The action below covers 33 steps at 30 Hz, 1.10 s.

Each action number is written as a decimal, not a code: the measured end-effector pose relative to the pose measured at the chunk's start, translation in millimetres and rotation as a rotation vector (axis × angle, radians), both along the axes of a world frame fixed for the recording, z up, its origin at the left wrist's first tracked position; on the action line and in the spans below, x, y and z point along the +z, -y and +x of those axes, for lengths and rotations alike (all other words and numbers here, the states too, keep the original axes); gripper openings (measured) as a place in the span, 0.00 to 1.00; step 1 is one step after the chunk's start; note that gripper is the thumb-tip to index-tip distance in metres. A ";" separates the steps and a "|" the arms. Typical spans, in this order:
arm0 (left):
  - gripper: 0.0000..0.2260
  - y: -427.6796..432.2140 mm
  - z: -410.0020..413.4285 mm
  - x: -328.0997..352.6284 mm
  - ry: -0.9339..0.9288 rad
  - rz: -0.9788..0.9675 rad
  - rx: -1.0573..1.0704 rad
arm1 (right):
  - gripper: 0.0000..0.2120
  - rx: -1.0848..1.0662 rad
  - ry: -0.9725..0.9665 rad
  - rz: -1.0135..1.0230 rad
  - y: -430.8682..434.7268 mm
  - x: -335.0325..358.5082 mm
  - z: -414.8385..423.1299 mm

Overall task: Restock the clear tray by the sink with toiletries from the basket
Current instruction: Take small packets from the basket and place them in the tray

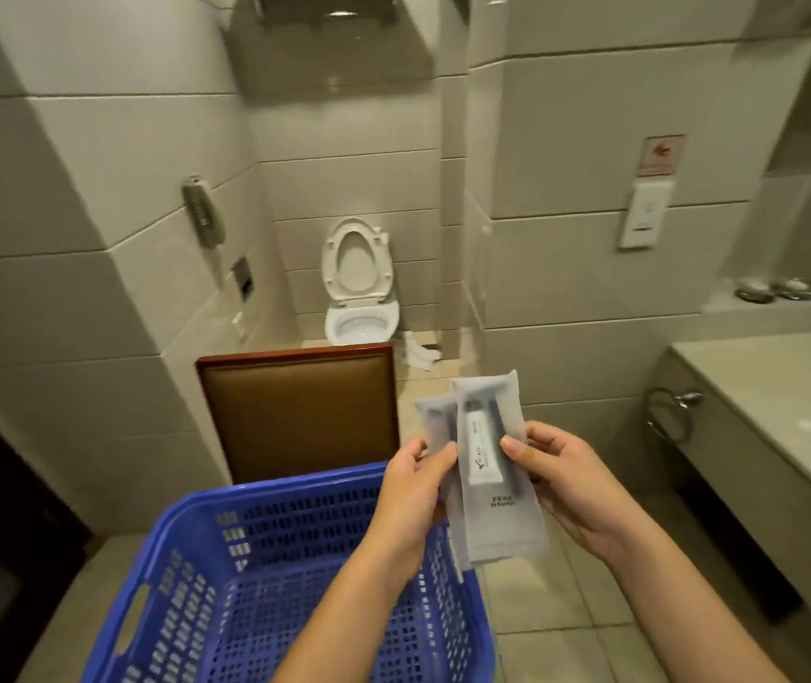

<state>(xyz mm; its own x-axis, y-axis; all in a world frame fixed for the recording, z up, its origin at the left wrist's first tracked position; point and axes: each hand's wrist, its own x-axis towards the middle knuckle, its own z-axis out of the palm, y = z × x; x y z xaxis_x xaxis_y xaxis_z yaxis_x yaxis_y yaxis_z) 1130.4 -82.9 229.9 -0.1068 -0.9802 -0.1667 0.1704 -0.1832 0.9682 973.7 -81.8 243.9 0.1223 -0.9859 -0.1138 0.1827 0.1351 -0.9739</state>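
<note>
I hold two frosted toiletry packets in front of me, above the right rim of the blue plastic basket (246,574). The front packet (492,485) shows a white tube and a dark handle inside. My right hand (566,485) pinches its right edge. A second packet (435,421) sits behind it to the left, and my left hand (413,490) grips that side with the thumb on top. The basket's inside looks bare where I can see it. The clear tray and the sink are out of view.
A brown chair back (300,411) stands just behind the basket. A toilet (359,288) with raised lid is at the far wall. The pale counter (778,411) runs along the right, with a towel ring (672,411) on its front. A wall phone (204,212) hangs left.
</note>
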 end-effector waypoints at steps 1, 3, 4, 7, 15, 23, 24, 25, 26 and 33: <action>0.08 -0.6 -13.8 0.6 0.006 -0.002 -0.034 | 0.06 -0.039 0.015 0.000 -6.5 -0.8 -14.0; 0.08 -1.9 -46.7 0.8 0.017 -0.001 -0.098 | 0.07 -0.119 0.061 0.011 -19.4 -2.2 -47.0; 0.07 -2.0 -61.3 0.2 0.018 -0.001 -0.121 | 0.08 -0.150 0.079 0.019 -23.8 -2.6 -61.8; 0.08 -4.3 -120.2 -2.1 0.012 0.013 -0.204 | 0.10 -0.249 0.092 0.023 -42.5 -1.9 -118.4; 0.04 -23.4 -298.4 -9.4 -0.038 0.056 -0.429 | 0.12 -0.526 0.159 0.019 -97.5 -2.0 -283.6; 0.06 -63.7 -440.5 -20.1 -0.009 0.085 -0.661 | 0.11 -0.752 0.101 0.017 -171.8 -13.5 -412.4; 0.06 -67.1 -452.1 -22.1 0.001 0.087 -0.684 | 0.12 -0.772 0.107 0.021 -179.0 -15.9 -421.6; 0.06 -71.0 -466.6 -24.8 0.009 0.093 -0.715 | 0.12 -0.795 0.116 0.026 -187.6 -18.9 -432.4; 0.06 -73.7 -478.7 -27.8 0.014 0.099 -0.742 | 0.12 -0.814 0.117 0.033 -194.4 -21.8 -440.8; 0.05 -92.7 -576.4 -47.4 0.072 0.147 -0.960 | 0.07 -1.039 0.113 0.127 -229.9 -52.7 -505.0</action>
<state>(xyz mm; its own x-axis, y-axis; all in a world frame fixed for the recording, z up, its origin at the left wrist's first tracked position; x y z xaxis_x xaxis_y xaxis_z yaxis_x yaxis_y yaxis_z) 554.0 9.8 182.4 -0.8342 -0.4504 -0.3183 -0.1736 -0.3334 0.9267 468.7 148.1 191.2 -0.7601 -0.5934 -0.2649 0.3565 -0.0401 -0.9334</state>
